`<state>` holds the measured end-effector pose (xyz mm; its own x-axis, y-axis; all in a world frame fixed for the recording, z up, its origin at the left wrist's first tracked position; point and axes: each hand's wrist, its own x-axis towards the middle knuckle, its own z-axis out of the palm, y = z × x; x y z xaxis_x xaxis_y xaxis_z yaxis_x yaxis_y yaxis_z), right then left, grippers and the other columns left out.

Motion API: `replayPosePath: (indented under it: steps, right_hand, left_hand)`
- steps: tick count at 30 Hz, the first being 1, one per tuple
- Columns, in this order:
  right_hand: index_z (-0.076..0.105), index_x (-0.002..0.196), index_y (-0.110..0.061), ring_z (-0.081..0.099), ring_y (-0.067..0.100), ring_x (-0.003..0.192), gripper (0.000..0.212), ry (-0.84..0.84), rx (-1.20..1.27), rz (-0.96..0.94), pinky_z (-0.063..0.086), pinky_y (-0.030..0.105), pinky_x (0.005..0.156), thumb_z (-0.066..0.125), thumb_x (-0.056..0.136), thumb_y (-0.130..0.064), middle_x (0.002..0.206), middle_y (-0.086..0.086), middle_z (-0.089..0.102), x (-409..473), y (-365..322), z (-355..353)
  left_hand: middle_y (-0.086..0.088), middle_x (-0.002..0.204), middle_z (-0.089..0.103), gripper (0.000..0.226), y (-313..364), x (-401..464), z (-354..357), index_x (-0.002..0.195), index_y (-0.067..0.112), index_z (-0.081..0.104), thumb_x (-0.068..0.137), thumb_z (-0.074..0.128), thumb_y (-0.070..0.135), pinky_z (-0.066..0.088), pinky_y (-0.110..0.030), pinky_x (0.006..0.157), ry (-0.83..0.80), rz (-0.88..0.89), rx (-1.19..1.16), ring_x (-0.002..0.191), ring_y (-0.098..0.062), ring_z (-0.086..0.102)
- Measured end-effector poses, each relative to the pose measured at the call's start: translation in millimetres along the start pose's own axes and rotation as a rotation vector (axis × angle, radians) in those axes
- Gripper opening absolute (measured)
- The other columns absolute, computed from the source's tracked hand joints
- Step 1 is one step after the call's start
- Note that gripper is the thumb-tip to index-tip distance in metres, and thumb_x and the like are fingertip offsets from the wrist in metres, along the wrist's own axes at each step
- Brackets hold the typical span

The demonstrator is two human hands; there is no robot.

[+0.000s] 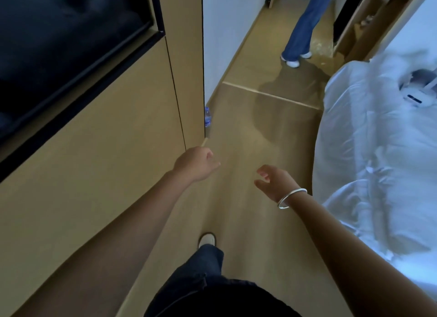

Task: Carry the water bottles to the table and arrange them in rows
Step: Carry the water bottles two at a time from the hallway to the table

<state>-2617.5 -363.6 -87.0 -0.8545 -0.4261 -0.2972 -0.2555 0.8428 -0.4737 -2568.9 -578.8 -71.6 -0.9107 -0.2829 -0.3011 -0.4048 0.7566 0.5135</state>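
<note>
A water bottle [207, 117] stands upright on the floor [248, 210] at centre frame, against the cabinet's [106, 163] corner edge, above both hands. Left hand [195, 162], loosely curled and empty, is nearer; right hand [274, 182], relaxed and empty, lies lower right.

Single head-worn wide-angle view, facing forward and down, near outstretched arms, floor [236, 210] beyond

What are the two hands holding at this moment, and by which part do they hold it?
Nothing is held. The left hand and the right hand are both empty with loose fingers. The only water bottle in view stands on the floor ahead, untouched.
</note>
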Motion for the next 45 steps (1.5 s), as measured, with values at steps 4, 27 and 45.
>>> replayPosePath:
  steps: [4, 27, 45]
  right_hand:
    - [0.056, 0.12, -0.013, 0.057, 0.023, 0.107, 0.035, -0.007, 0.007, 0.044, 0.042, 0.029, 0.092, 0.058, 0.087, -0.026, 0.12, 0.005, 0.061, 68, -7, -24]
    - [0.057, 0.119, -0.009, 0.056, 0.024, 0.107, 0.035, -0.165, -0.012, -0.027, 0.038, 0.025, 0.092, 0.06, 0.087, -0.022, 0.12, 0.009, 0.059, 438, 109, -175]
    - [0.053, 0.121, -0.001, 0.052, 0.03, 0.115, 0.04, -0.389, -0.056, -0.213, 0.039, 0.035, 0.097, 0.06, 0.086, -0.018, 0.125, 0.015, 0.054, 704, 92, -218]
  left_hand:
    - [0.002, 0.113, 0.062, 0.038, 4, 83, -39, 0.113, 0.017, 0.06, 0.084, 0.059, 0.041, 0.043, -0.028, 0.078, -0.001, -0.011, -0.005, 0.099, -0.019, 0.058]
    - [-0.001, 0.068, 0.041, 0.029, 138, 440, -18, 0.061, 0.018, 0.035, 0.082, 0.054, 0.027, 0.029, -0.03, 0.062, -0.136, -0.212, -0.103, 0.064, -0.018, 0.039]
    - [-0.003, 0.121, 0.059, 0.039, 133, 632, -30, 0.12, 0.016, 0.056, 0.088, 0.054, 0.038, 0.044, -0.036, 0.097, -0.112, -0.466, -0.16, 0.111, -0.02, 0.054]
